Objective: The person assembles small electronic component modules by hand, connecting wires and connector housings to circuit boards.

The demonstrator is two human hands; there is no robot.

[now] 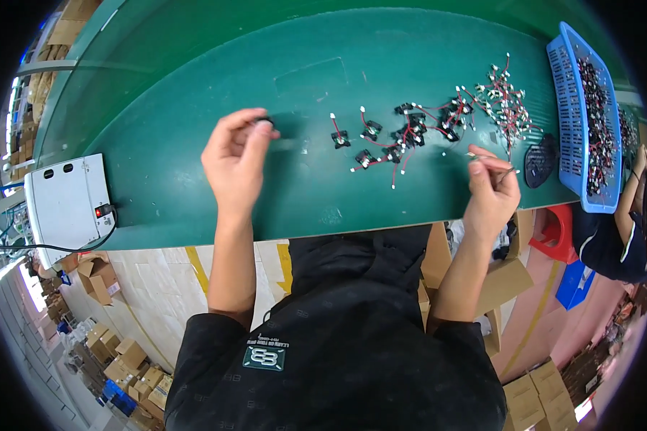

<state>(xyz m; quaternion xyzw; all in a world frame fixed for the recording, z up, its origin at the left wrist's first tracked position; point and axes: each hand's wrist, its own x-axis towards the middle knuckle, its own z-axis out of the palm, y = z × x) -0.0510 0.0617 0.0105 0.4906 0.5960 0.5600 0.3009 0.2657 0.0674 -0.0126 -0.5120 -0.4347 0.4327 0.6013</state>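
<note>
My left hand (pixel 236 154) is closed in a pinch on a small black part (pixel 265 121), held above the green table left of the loose pieces. The fingers hide most of that part. Over the table's front right, my right hand (pixel 490 188) pinches a small wired connector (pixel 471 155); a thin dark wire (pixel 509 174) sticks out beside the fingers. Between the hands lie several black parts with red-and-black wires (pixel 410 131) and white plugs. Beyond my right hand spreads a pile of small wired connectors (pixel 507 104).
A blue plastic basket (pixel 571 115) full of wired parts stands at the right, with a dark flat pad (pixel 540 160) beside it. A white metal box (pixel 68 205) with a switch and cable sits at the left end. Another person's arm (pixel 631 194) shows at far right.
</note>
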